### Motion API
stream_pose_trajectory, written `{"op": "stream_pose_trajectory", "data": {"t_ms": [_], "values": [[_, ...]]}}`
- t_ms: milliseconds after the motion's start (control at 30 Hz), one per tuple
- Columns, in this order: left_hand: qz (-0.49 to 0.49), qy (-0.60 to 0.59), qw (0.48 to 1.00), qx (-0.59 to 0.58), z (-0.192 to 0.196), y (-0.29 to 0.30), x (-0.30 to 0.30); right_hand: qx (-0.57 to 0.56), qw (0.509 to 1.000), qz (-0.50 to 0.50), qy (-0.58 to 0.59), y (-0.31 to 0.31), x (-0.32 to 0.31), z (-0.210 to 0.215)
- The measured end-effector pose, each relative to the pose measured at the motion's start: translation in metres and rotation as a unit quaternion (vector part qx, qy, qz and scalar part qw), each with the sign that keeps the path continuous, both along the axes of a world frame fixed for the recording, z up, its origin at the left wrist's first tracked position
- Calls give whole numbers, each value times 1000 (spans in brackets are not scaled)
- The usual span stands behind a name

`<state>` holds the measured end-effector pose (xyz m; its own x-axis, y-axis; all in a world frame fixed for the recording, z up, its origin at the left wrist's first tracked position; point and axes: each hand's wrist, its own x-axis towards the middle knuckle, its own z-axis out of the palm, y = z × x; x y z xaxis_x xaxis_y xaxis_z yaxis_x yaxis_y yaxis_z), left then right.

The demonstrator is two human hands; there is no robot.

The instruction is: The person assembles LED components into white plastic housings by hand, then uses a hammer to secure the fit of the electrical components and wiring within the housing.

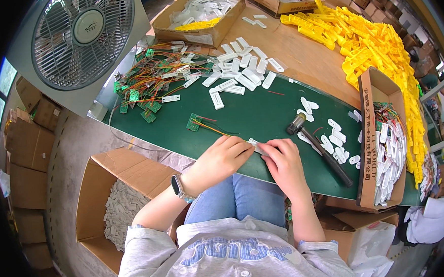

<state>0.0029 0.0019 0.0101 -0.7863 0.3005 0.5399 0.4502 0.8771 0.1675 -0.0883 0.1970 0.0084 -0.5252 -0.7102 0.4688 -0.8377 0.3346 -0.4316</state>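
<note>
Over the near edge of the green table mat (170,124), my left hand (223,158) and my right hand (283,162) pinch a small white plastic piece (254,143) between their fingertips. Orange and yellow wires run from under my left fingers to a small green circuit board (194,122) lying on the mat. My fingers cover part of the white piece and the wire ends. To the right of my right hand lies a hammer (324,150) with a black handle, among loose white oval plastic parts (336,137).
Wired circuit boards (150,82) heap at the far left, beside white rectangular casings (248,71). Yellow plastic parts (358,39) pile up at the far right. A carton (367,145) of wired white pieces stands at right. A fan (86,35) and an open carton (91,207) are at left.
</note>
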Motion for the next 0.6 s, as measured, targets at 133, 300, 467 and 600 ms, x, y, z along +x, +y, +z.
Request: {"op": "stream_pose_trajectory", "data": {"t_ms": [133, 300, 467, 600], "values": [[-18, 10, 1000, 1, 1, -9, -5, 1, 1000, 13, 12, 0, 0, 1], [-9, -10, 1000, 21, -4, -12, -4, -5, 1000, 5, 9, -1, 1, 0], [-14, 34, 999, 16, -6, -8, -4, 2, 1000, 12, 13, -1, 3, 2], [-7, 12, 999, 36, -10, -4, -1, 13, 999, 37, 10, 0, 4, 2]]}}
